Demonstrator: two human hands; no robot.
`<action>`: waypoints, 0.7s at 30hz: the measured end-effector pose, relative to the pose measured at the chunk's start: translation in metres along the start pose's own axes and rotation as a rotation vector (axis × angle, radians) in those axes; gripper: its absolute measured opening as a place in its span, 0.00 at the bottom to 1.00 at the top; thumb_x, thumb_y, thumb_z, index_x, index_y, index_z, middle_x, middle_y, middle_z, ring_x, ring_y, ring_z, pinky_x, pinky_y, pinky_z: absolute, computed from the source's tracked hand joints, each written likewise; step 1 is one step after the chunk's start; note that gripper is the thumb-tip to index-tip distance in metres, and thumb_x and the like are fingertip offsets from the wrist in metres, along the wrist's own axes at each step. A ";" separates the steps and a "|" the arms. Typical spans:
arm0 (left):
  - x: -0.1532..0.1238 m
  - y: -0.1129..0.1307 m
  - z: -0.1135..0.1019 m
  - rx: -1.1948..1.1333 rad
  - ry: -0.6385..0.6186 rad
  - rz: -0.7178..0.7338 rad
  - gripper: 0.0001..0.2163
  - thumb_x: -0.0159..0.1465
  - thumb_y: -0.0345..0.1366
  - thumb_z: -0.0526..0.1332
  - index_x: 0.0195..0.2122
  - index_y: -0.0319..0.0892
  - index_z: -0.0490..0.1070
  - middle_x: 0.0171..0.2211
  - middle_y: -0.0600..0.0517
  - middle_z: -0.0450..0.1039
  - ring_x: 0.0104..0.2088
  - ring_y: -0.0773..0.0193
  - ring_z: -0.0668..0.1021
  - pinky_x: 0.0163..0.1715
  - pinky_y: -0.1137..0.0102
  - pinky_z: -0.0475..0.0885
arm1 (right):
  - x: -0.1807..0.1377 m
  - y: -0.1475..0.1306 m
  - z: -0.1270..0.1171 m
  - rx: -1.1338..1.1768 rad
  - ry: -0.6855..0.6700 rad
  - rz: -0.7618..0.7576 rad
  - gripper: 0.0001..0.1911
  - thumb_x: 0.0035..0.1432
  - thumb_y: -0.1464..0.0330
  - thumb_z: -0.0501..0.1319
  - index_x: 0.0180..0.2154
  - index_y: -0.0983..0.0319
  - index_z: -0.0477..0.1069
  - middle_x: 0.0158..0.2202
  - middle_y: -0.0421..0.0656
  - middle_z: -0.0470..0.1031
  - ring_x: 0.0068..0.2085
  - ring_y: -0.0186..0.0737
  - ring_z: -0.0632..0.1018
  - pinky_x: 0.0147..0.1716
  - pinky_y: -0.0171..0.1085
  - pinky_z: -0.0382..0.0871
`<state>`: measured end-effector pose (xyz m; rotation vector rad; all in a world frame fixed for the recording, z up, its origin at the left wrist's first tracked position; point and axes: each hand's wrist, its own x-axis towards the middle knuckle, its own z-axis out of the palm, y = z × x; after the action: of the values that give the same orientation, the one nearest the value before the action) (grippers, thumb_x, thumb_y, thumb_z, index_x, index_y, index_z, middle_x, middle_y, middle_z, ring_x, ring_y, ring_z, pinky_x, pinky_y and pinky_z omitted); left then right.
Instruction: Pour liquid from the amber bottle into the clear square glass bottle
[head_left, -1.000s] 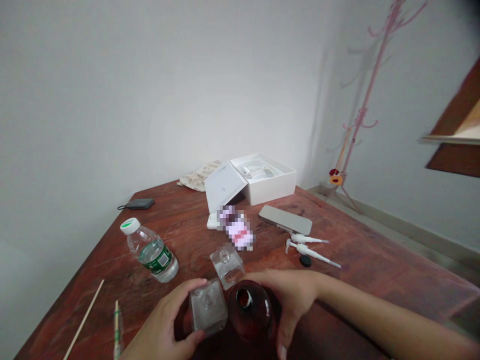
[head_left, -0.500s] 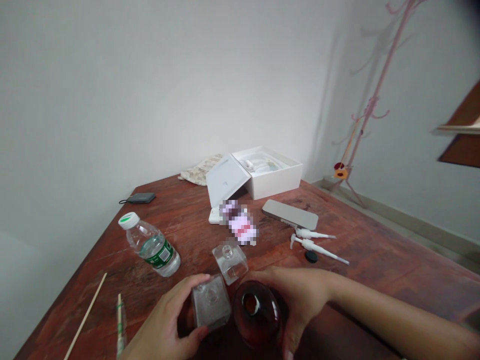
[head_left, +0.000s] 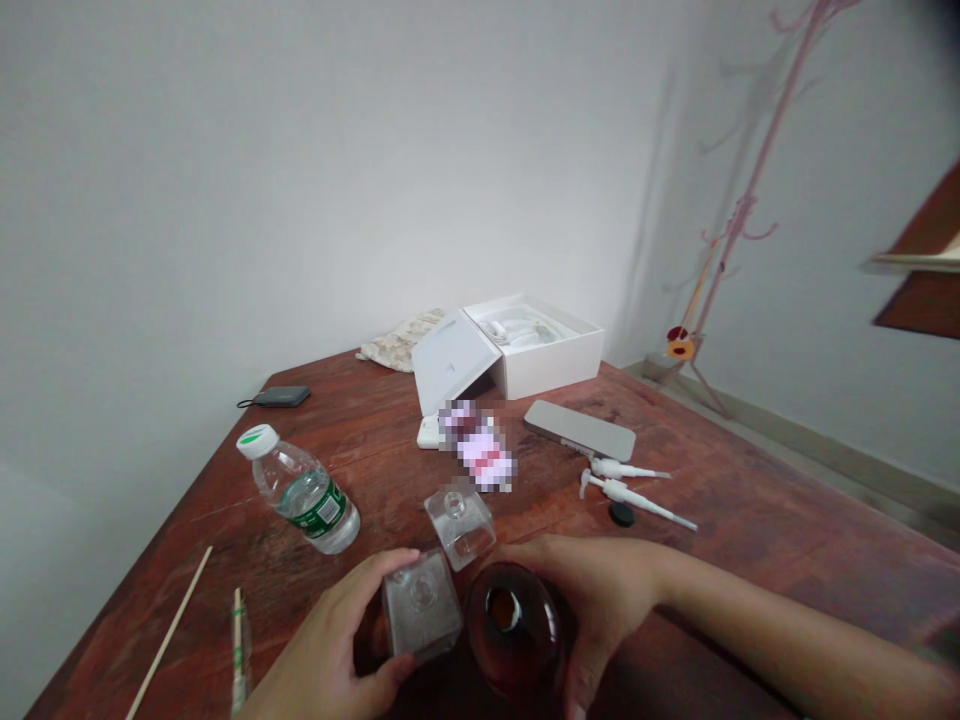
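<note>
A clear square bottle (head_left: pixel 421 602) is gripped by the left hand (head_left: pixel 334 645); just beside it, a dark red bottle (head_left: pixel 516 628) is clasped by the right hand (head_left: pixel 592 595).

A water bottle (head_left: pixel 304 490) lies left of the grips; beyond them a clear square bottle (head_left: pixel 460 527), two pumps (head_left: pixel 634 485), a black cap (head_left: pixel 622 514), an open white box (head_left: pixel 517 350).

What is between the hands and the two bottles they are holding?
Nothing visible. The left hand grips the square clear bottle directly, and the right hand wraps the round red bottle. A second clear bottle stands just behind, apart from both hands.
</note>
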<state>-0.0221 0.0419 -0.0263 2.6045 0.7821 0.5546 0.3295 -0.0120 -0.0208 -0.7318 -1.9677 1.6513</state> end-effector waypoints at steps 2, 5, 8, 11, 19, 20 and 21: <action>0.000 0.001 0.000 -0.002 -0.005 0.000 0.32 0.71 0.55 0.67 0.72 0.53 0.63 0.65 0.44 0.77 0.62 0.46 0.82 0.63 0.56 0.78 | 0.000 0.000 0.001 -0.006 -0.013 -0.003 0.55 0.29 0.60 0.88 0.61 0.60 0.76 0.58 0.50 0.83 0.57 0.60 0.83 0.59 0.48 0.79; 0.002 0.003 -0.001 -0.006 -0.007 -0.003 0.32 0.71 0.55 0.67 0.72 0.54 0.63 0.65 0.45 0.77 0.62 0.46 0.82 0.63 0.55 0.78 | 0.001 0.002 0.001 -0.016 -0.010 0.000 0.55 0.29 0.58 0.88 0.60 0.61 0.77 0.58 0.50 0.83 0.57 0.59 0.83 0.57 0.47 0.79; 0.003 0.005 -0.001 -0.015 -0.014 -0.007 0.31 0.70 0.55 0.68 0.71 0.53 0.64 0.65 0.45 0.78 0.62 0.47 0.82 0.62 0.56 0.78 | 0.002 0.003 0.002 -0.008 -0.015 0.004 0.55 0.28 0.56 0.88 0.60 0.61 0.76 0.57 0.51 0.83 0.56 0.59 0.84 0.57 0.47 0.79; 0.004 0.006 -0.002 -0.024 -0.028 -0.017 0.32 0.70 0.54 0.68 0.71 0.52 0.64 0.65 0.45 0.78 0.61 0.47 0.82 0.63 0.57 0.78 | 0.002 0.003 0.002 -0.002 -0.012 0.011 0.54 0.28 0.56 0.88 0.59 0.62 0.77 0.56 0.51 0.84 0.55 0.59 0.84 0.56 0.47 0.79; 0.003 0.005 -0.001 -0.025 -0.047 -0.052 0.32 0.69 0.53 0.69 0.71 0.50 0.65 0.66 0.42 0.76 0.63 0.43 0.80 0.64 0.54 0.76 | 0.005 0.006 0.003 -0.016 -0.013 -0.014 0.55 0.26 0.56 0.88 0.58 0.62 0.77 0.54 0.49 0.83 0.54 0.57 0.84 0.54 0.47 0.81; 0.004 0.005 -0.002 -0.028 -0.047 -0.048 0.32 0.70 0.53 0.68 0.72 0.50 0.64 0.66 0.43 0.76 0.63 0.44 0.80 0.64 0.54 0.76 | 0.006 0.007 0.003 -0.019 -0.015 -0.009 0.55 0.25 0.56 0.88 0.58 0.62 0.77 0.54 0.49 0.83 0.53 0.57 0.84 0.53 0.47 0.81; 0.004 0.005 -0.002 -0.030 -0.046 -0.045 0.32 0.70 0.53 0.68 0.72 0.51 0.64 0.66 0.43 0.76 0.63 0.44 0.80 0.64 0.54 0.76 | 0.006 0.009 0.003 -0.021 -0.016 -0.004 0.55 0.25 0.56 0.88 0.58 0.61 0.77 0.54 0.49 0.83 0.53 0.58 0.84 0.54 0.47 0.81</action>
<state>-0.0179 0.0405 -0.0214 2.5560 0.8086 0.4880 0.3245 -0.0090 -0.0297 -0.7236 -1.9993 1.6418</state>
